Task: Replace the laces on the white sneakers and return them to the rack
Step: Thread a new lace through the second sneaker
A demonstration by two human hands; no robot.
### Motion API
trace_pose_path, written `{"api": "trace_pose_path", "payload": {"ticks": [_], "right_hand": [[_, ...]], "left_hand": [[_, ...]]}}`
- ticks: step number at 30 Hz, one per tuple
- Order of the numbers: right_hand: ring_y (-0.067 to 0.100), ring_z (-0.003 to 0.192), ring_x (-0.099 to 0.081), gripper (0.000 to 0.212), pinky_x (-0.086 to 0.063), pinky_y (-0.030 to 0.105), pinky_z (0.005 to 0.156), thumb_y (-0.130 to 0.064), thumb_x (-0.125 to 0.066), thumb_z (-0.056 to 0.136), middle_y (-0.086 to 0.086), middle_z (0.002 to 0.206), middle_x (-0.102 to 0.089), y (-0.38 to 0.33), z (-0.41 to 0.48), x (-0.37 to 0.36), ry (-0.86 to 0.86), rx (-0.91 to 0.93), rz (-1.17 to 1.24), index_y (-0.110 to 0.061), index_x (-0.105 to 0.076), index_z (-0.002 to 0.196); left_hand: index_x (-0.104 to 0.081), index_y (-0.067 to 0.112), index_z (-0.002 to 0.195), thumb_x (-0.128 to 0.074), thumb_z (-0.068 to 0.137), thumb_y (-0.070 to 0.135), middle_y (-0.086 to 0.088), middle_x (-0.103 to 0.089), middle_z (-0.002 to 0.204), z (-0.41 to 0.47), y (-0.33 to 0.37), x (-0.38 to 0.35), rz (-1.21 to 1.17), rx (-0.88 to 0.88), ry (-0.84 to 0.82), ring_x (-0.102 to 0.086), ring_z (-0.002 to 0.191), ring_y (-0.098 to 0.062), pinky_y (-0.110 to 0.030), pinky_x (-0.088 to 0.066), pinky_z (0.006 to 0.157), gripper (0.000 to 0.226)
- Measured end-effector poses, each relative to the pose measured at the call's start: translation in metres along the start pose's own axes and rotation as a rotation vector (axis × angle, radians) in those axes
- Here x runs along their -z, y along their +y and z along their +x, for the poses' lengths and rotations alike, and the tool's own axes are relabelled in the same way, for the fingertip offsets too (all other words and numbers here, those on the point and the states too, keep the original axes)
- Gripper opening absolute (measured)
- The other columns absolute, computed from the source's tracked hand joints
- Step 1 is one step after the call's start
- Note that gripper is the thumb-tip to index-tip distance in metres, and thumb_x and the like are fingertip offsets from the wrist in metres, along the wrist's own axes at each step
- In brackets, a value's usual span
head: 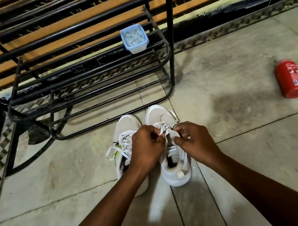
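1. The left sneaker [125,126] and the right sneaker [175,173], both white, stand side by side on the tiled floor [248,155]. Their toes point toward the black metal shoe rack [90,94] — they are not on it, only just in front of its lowest bars.
2. The left hand [145,146] is above the shoes. Its fingers are curled and they pinch the white lace [163,128] of the right sneaker.
3. The right hand [195,140] is just beside it, fingers curled too, and it pinches another part of the same lace near the top eyelets.
4. The left sneaker is laced, and a loose loop of its lace hangs out on the left side.
5. On a shelf of the rack sits a small plastic container [134,39] with a light blue rim — there is something whitish inside, but I cannot tell what.
6. A red bottle [291,78] lies on its side on the floor, well apart to the right.
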State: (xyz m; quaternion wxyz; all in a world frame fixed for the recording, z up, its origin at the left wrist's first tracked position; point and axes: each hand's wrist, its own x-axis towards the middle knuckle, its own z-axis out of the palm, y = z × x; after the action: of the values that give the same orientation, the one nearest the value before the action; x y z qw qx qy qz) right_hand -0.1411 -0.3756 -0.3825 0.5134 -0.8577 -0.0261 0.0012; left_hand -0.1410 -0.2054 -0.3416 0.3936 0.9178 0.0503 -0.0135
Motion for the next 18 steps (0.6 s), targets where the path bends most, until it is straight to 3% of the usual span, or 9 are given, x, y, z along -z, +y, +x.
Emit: {"api": "trace_pose_path", "payload": {"ticks": [3, 8, 13, 18], "right_hand": [[-0.005, 0.081, -0.066, 0.020, -0.046, 0.007, 0.073, -0.014, -0.075, 0.085, -0.011, 0.092, -0.072, 0.005, -0.001, 0.000, 0.001, -0.143, 0.104, -0.020, -0.073, 0.104], [0.005, 0.090, -0.071, 0.018, -0.056, 0.032, 0.087, -0.018, -0.076, 0.085, -0.009, 0.094, -0.076, 0.012, -0.003, -0.002, 0.002, -0.227, 0.218, -0.026, -0.074, 0.102], [0.007, 0.093, -0.070, 0.019, -0.055, 0.036, 0.089, -0.017, -0.075, 0.085, -0.009, 0.098, -0.074, 0.010, -0.006, -0.002, -0.001, -0.217, 0.216, -0.027, -0.073, 0.101], [0.008, 0.093, -0.069, 0.020, -0.056, 0.035, 0.088, -0.017, -0.076, 0.084, -0.009, 0.099, -0.074, 0.010, -0.005, -0.001, -0.001, -0.213, 0.184, -0.025, -0.072, 0.102]], "left_hand": [[-0.069, 0.014, 0.079, -0.075, 0.088, 0.015, 0.002, -0.070, 0.075, 0.001, 0.002, -0.002, 0.031, -0.012, -0.022, -0.066, 0.072, -0.011, -0.018, -0.047, 0.066, 0.011], [-0.068, 0.007, 0.075, -0.070, 0.087, 0.012, -0.006, -0.068, 0.071, 0.005, 0.005, -0.005, 0.086, -0.049, -0.054, -0.065, 0.070, -0.018, -0.034, -0.053, 0.068, 0.013], [-0.067, 0.008, 0.074, -0.068, 0.086, 0.018, -0.007, -0.068, 0.071, 0.013, -0.002, -0.005, 0.155, -0.080, -0.100, -0.064, 0.070, -0.020, -0.039, -0.053, 0.067, 0.016], [-0.067, 0.013, 0.077, -0.067, 0.091, 0.021, -0.002, -0.068, 0.071, 0.019, -0.005, -0.005, 0.145, -0.124, -0.162, -0.065, 0.070, -0.018, -0.032, -0.051, 0.066, 0.016]]}}
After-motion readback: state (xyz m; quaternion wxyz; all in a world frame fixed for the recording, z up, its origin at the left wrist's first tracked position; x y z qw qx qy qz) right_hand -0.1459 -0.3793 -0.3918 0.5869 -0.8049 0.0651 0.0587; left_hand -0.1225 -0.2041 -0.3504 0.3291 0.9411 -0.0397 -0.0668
